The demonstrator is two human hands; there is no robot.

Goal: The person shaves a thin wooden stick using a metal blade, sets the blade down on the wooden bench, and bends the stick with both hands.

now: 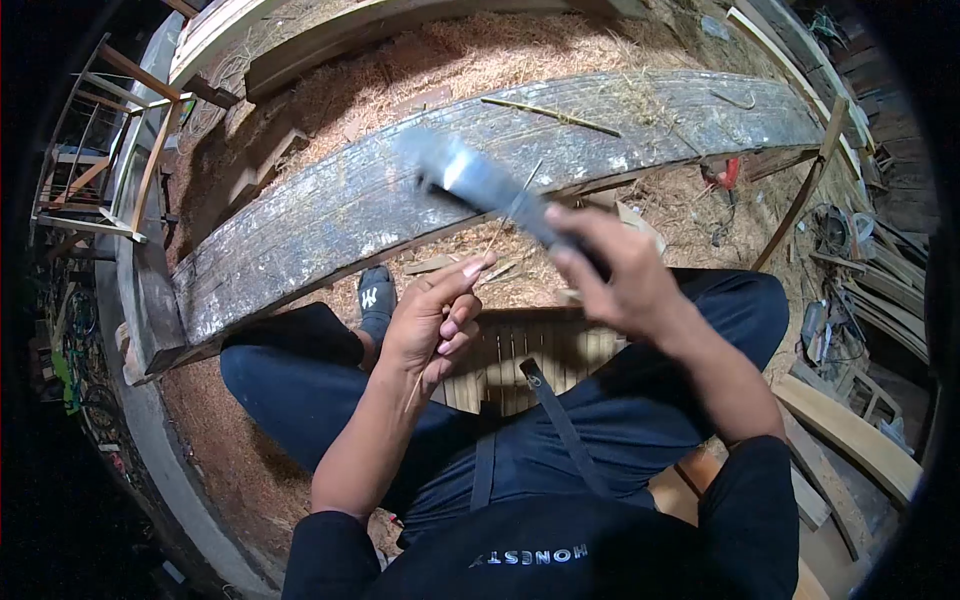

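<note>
My right hand [615, 270] is closed round the dark handle of a big-bladed tool [470, 180], which is smeared by motion. Its grey metal head is over the worn wooden plank [320, 205]. My left hand [435, 320] pinches a thin stick [497, 232] between thumb and fingers, just in front of the plank's near edge. The stick points up and away, and its far end lies close to the tool. Another thin stick [550, 116] rests on the plank.
Wood shavings [225, 420] cover the ground. A slatted bamboo seat [510, 350] shows between my legs. A red-handled tool [730, 175] lies beyond the plank at right. Curved boards [850, 430] are stacked at right, and a wooden frame [145, 170] stands at left.
</note>
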